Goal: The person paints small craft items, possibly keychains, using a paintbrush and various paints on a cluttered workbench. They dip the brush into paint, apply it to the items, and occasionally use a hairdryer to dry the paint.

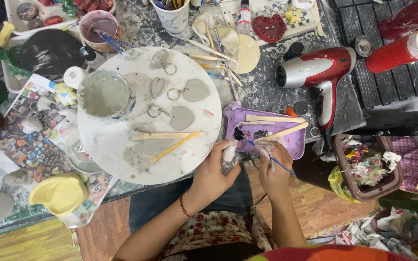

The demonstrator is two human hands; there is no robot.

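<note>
Head camera, looking straight down: a seated person works at the near edge of a paint-spattered table, floral fabric across the lap. The left hand [212, 174], a red string at its wrist, is closed around a small white figure [229, 152], fingers wrapped about its base. Just at its three o'clock, the right hand [273, 166] pinches a thin blue-handled brush [267, 155], whose tip reaches up toward dark paint on a purple palette tray [296, 145]. Wooden sticks [279, 126] lie across that tray, which sits just beyond both hands.

At ten o'clock from the hands, a round white board [117, 154] carries a yellow modelling tool [174, 147] and a wooden one [163, 136], grey clay hearts with key rings [182, 117], and a cup of grey water [105, 94]. Off the board's seven o'clock edge rests a pale yellow moulded piece [60, 193].

At two o'clock from the hands lies a red and silver hair dryer [318, 72], with red squeeze bottles [402, 50] farther out. At four o'clock a brown basket [368, 169] holds crumpled scraps. At the far edge, twelve o'clock, a white cup of brushes [172, 17] stands near a red heart-shaped piece [269, 28] on a checked tray.
</note>
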